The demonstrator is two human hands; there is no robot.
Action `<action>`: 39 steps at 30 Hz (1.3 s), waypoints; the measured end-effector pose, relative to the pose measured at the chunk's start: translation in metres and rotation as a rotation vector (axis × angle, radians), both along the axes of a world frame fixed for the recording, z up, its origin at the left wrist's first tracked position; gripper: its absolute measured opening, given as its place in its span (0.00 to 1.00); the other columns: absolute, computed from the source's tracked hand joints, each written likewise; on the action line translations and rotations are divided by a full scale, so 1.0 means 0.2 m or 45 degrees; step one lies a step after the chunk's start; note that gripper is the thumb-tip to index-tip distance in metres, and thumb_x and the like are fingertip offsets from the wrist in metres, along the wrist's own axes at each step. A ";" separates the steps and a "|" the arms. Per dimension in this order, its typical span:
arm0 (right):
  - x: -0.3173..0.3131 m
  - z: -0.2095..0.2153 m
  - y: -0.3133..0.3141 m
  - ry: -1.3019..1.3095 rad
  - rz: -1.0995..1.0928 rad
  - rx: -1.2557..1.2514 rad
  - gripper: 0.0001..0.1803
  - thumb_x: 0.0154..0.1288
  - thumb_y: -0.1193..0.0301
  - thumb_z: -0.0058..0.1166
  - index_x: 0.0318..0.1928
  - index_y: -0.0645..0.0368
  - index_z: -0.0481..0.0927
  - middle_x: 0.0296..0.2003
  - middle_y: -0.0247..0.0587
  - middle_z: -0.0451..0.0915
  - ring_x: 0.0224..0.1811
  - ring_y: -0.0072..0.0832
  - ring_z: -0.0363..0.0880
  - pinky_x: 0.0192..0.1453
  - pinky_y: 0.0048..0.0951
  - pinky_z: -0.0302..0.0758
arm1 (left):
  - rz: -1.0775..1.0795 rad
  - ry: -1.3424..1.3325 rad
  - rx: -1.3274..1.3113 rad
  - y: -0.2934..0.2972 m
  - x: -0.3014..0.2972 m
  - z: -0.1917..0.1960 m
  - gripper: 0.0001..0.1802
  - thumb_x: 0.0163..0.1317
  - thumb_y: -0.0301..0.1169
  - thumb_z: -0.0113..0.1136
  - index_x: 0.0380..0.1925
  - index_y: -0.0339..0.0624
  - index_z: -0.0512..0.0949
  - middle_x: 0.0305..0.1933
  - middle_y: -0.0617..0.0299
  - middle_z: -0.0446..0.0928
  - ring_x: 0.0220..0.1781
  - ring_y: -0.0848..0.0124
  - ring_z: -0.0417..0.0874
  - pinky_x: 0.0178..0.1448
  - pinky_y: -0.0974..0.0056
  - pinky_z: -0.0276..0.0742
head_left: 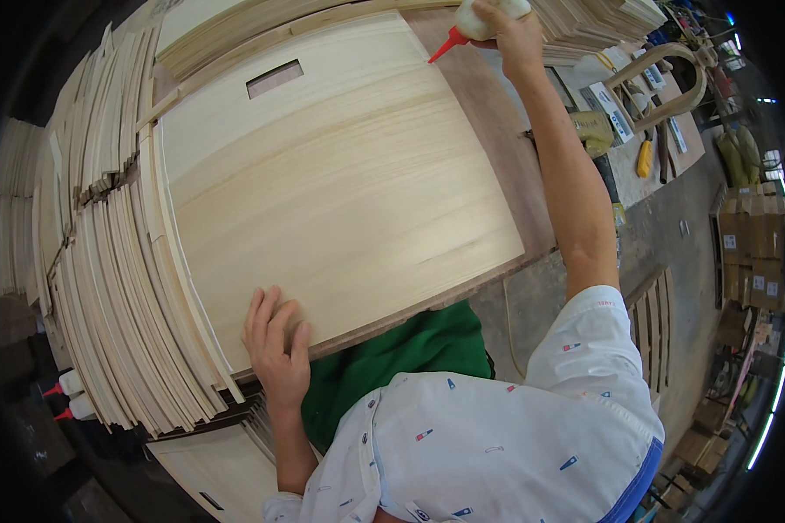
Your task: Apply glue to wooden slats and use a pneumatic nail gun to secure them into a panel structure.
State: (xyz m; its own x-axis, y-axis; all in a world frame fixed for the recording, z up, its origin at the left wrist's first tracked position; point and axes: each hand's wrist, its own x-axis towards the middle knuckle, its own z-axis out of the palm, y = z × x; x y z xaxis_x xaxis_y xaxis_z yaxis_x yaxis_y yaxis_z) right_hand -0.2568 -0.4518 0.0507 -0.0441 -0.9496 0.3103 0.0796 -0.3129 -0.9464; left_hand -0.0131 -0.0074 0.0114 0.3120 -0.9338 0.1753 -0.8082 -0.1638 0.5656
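Observation:
A pale wooden panel [340, 183] with a rectangular cut-out lies flat in front of me, on a browner board [519, 192] that shows along its right side. My right hand [516, 44] reaches to the far right and grips a whitish glue bottle [474, 21]. The bottle tilts down, and its red nozzle [449, 44] points at the panel's right edge near the far corner. My left hand [277, 344] rests on the panel's near left corner with its fingers spread, holding nothing. Down the panel's left edge runs a thin white line.
Stacked wood strips [139, 305] stand close along the left, with two red-tipped bottles [70, 382] beyond them. At right, a bench holds an arched wooden frame [672, 103] and a yellow-handled tool [645, 159]. Cardboard boxes [750, 235] and a slatted pallet [652, 318] are farther right.

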 end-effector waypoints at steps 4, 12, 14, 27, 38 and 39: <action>-0.02 0.00 0.02 0.014 -0.083 -0.117 0.20 0.57 0.74 0.61 0.50 0.62 0.76 0.40 0.41 0.82 0.35 0.30 0.84 0.27 0.32 0.84 | -0.016 -0.014 -0.012 0.00 0.00 0.00 0.15 0.61 0.27 0.60 0.49 0.40 0.79 0.65 0.55 0.72 0.72 0.54 0.65 0.73 0.53 0.58; -0.11 0.02 0.21 -0.032 0.014 -0.015 0.19 0.57 0.74 0.60 0.50 0.62 0.76 0.37 0.39 0.83 0.33 0.29 0.85 0.26 0.31 0.83 | -0.014 -0.024 -0.024 0.00 0.00 -0.01 0.15 0.62 0.28 0.60 0.49 0.40 0.79 0.65 0.55 0.72 0.73 0.55 0.64 0.73 0.54 0.58; -0.13 0.05 0.29 0.005 0.005 0.051 0.18 0.58 0.74 0.60 0.50 0.61 0.76 0.37 0.39 0.83 0.32 0.29 0.85 0.25 0.30 0.83 | -0.014 -0.021 -0.026 0.01 0.00 -0.02 0.15 0.62 0.28 0.60 0.49 0.40 0.79 0.65 0.56 0.72 0.73 0.56 0.64 0.73 0.54 0.58; -0.30 0.05 0.57 0.074 0.039 0.049 0.19 0.59 0.73 0.60 0.52 0.61 0.75 0.37 0.37 0.82 0.33 0.27 0.84 0.27 0.28 0.81 | -0.025 -0.021 -0.073 0.00 0.00 -0.03 0.16 0.61 0.29 0.61 0.49 0.40 0.79 0.65 0.56 0.72 0.71 0.55 0.65 0.72 0.52 0.57; -0.47 0.01 0.69 0.210 0.067 0.030 0.21 0.61 0.70 0.62 0.52 0.67 0.75 0.44 0.45 0.81 0.44 0.36 0.84 0.38 0.36 0.87 | -0.030 -0.027 -0.075 0.00 0.00 -0.04 0.15 0.62 0.30 0.60 0.49 0.40 0.79 0.65 0.56 0.72 0.72 0.55 0.65 0.73 0.52 0.56; -0.47 0.00 0.70 0.211 0.066 0.033 0.21 0.61 0.70 0.62 0.52 0.67 0.75 0.44 0.45 0.81 0.44 0.36 0.84 0.38 0.36 0.87 | -0.030 -0.021 -0.080 0.00 0.00 -0.03 0.15 0.62 0.31 0.60 0.49 0.40 0.79 0.65 0.56 0.72 0.72 0.56 0.65 0.73 0.52 0.56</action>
State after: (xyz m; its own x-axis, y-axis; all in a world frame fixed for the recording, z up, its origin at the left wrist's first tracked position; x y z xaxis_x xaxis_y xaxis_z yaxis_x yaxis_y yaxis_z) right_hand -0.3510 -0.3115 0.0500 0.0552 -0.9571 0.2843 -0.0631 -0.2875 -0.9557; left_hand -0.0128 -0.0066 0.0045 0.2865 -0.9279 0.2385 -0.8208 -0.1093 0.5607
